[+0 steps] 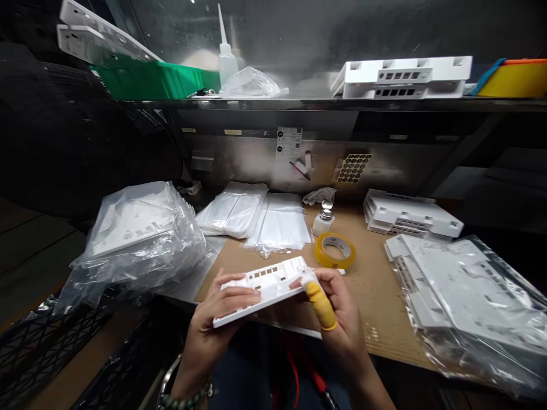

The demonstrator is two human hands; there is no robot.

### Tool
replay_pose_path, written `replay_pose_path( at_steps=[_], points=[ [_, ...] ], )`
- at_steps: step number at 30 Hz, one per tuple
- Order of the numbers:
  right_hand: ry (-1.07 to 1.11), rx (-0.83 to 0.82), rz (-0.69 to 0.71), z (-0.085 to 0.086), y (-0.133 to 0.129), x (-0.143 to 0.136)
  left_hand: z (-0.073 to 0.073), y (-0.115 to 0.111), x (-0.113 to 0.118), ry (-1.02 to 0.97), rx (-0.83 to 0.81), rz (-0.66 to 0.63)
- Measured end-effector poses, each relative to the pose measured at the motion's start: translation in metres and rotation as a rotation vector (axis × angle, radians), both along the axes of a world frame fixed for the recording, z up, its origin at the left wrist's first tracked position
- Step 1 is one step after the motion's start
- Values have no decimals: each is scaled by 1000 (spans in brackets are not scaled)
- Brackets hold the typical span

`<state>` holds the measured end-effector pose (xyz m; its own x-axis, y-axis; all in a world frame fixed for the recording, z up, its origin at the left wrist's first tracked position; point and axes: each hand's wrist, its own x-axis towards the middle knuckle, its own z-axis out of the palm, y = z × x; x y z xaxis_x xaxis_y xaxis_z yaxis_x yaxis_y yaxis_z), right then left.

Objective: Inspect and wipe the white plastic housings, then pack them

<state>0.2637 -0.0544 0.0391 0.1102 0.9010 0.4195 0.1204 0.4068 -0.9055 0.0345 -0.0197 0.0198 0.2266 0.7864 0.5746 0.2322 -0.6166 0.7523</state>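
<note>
A white plastic housing [273,285] with a row of small square openings is held tilted above the front edge of the bench. My left hand [224,307] grips its left end, fingers lying across the top face. At the right end my right hand [331,302] pinches a small white cloth or tissue [308,278] against the housing. A yellow cover [321,306] wraps the right thumb. Just behind the right hand lies a roll of yellow tape [335,250].
Bagged white housings [137,228] stand at left, more housings [465,285] at right. Plastic bags [280,222] and a pump bottle [323,222] lie behind the hands. A shelf [299,105] overhead bears a green bin [149,81] and other housings [404,77].
</note>
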Motion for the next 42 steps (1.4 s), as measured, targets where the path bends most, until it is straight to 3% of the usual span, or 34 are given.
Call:
replay_pose_path(
  at_steps=[3,6,9,11,13,16,21,24,29,37,42],
  points=[
    [91,97,-119,-9,-2,-6,3,0,11,-444,-234,78],
    [92,120,-176,-19,-8,-12,10,4,21,-863,-587,-107],
    [16,59,-74,-28,-13,-12,16,16,19,-1086,-1011,-327],
    [-106,57,49,-30,-14,-6,17,24,13,-1189,-1154,-374],
    [-238,95,75,-27,-13,-1,16,28,10,-1220,-1176,-366],
    [-375,205,-18,-14,-14,-5,16,28,18,-1251,-1177,-372],
    [-435,331,14,3,-19,-48,31,16,45,-1292,-1167,-433],
    [-452,365,40,1,-17,-62,42,12,50,-1345,-1076,-380],
    [-520,367,26,1,-15,-55,50,11,45,-1357,-996,-278],
    [-460,325,44,1,-15,-61,46,10,49,-1355,-1047,-316],
    [-463,288,18,0,-16,-58,45,9,50,-1426,-1051,-219]
  ],
)
